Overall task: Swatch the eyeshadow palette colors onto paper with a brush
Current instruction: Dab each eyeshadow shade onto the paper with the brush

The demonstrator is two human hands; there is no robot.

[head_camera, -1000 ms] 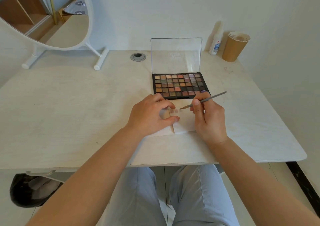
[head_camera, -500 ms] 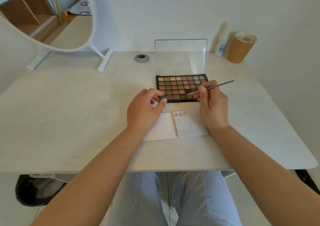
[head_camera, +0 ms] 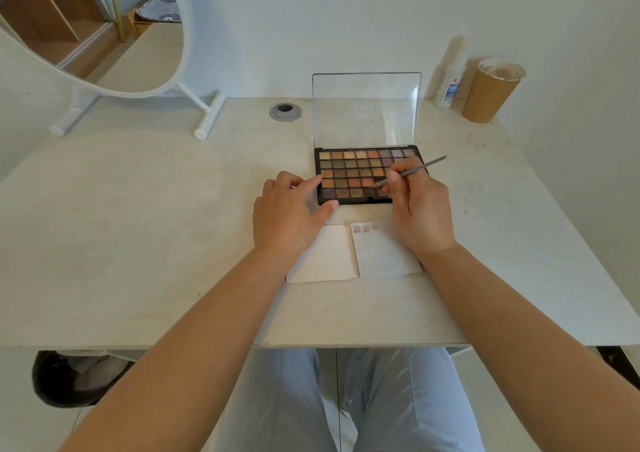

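Seen from the head camera, both forearms reach forward over the near edge of the table (head_camera: 138,243) toward the eyeshadow palette (head_camera: 353,174), which lies open at the middle of the table with its clear lid (head_camera: 367,108) standing upright behind the pans.

At the palette's left edge, the left hand (head_camera: 287,216) lies palm down with the wrist low. Its fingers (head_camera: 306,184) are loosely spread and hold nothing; the forefinger runs along the palette's left rim and the thumb tip touches its near left corner.

Over the palette's right end, the right hand (head_camera: 419,209) is turned with its back to the camera and the knuckles raised. Its fingers are closed in a pen-like pinch on the thin grey brush (head_camera: 412,171). The handle slants up and away to the right past the palette's right edge, and the tip points down-left into the lower rows of pans; whether it touches the powder cannot be told.

Just nearer than the palette lies the paper (head_camera: 384,254), a small open pad of two pale leaves side by side. The right leaf carries three small pinkish swatches (head_camera: 364,228) in a row at its far left corner, and the right wrist crosses its right side.

Behind the palette, by the wall, stand a small white bottle (head_camera: 449,84) and a brown paper cup (head_camera: 490,91) to the right, and a round mirror (head_camera: 104,28) to the left.
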